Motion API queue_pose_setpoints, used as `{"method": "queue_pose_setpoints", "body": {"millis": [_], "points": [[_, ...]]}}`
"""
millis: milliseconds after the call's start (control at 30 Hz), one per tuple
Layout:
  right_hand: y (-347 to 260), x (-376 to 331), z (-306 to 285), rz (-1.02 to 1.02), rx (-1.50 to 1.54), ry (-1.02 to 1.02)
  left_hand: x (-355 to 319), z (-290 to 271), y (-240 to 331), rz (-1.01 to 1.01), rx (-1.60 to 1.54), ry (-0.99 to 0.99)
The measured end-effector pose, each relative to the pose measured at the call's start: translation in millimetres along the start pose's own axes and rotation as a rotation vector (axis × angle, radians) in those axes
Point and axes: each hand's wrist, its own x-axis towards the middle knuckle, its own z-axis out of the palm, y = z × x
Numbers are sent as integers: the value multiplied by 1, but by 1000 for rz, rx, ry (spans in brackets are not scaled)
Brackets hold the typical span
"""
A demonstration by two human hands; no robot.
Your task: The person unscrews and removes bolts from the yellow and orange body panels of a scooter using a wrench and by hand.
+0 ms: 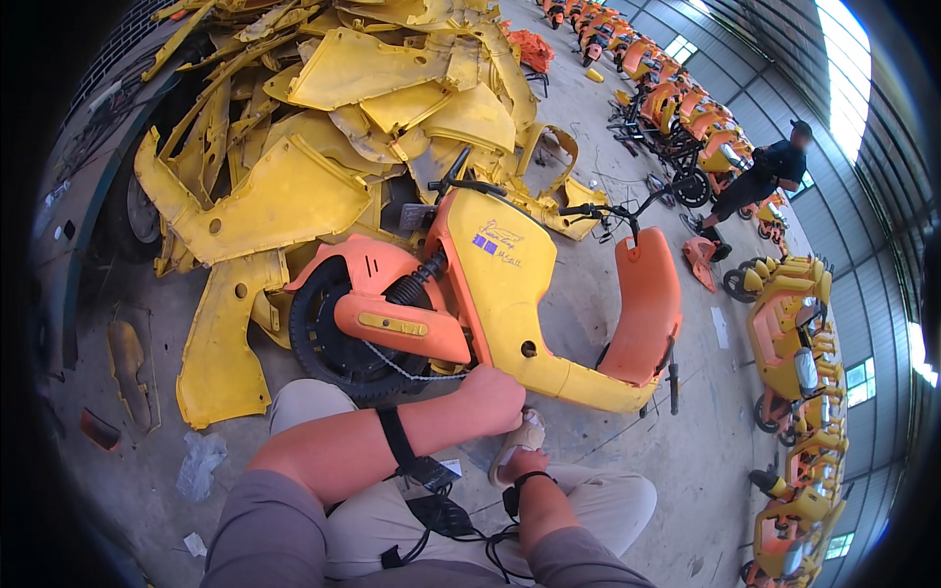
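Right in front of me is a yellow and orange scooter (500,284), its black rear wheel (333,333) to the left and its orange front shield (647,304) to the right. A thin chain or cable (397,365) hangs beside the wheel. My left hand (493,397) is curled at the lower edge of the scooter's body, and its fingertips are hidden behind the back of the hand. My right hand (526,464), lower and close to my light shoe (518,443), has bent fingers. What either hand holds, if anything, does not show.
A tall heap of yellow body panels (382,98) rises behind the scooter and to its left. Crumpled clear plastic (201,465) lies at left. Scooter rows (799,392) line the right side. A person (769,171) in dark clothes stands farther back. Cables (470,534) cross my lap.
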Motion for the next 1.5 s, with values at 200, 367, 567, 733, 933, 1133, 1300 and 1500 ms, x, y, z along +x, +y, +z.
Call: {"method": "queue_pose_setpoints", "body": {"millis": [200, 367, 567, 733, 933, 1133, 1300, 1500], "points": [[-9, 0, -5, -12, -66, -29, -3, -2, -2, -17, 7, -11], [-8, 0, -2, 5, -56, -2, -2, 1, -2, -9, 8, 4], [-8, -6, -8, -9, -59, 0, 0, 4, -1, -26, 10, -23], [0, 4, 3, -3, 23, 17, 1, 2, 2, -21, -4, -30], [-6, 7, 9, -41, -5, -9, -3, 3, -2, -11, 24, -39], [-2, 35, 39, 27, 159, 129, 7, 0, 1, 5, 69, -79], [-4, 52, 33, 213, 486, 1025, 13, -3, 5, -3, 97, -83], [2, 25, -101, -173, 895, 431, 22, 3, 17, -38, 118, -172]]}}
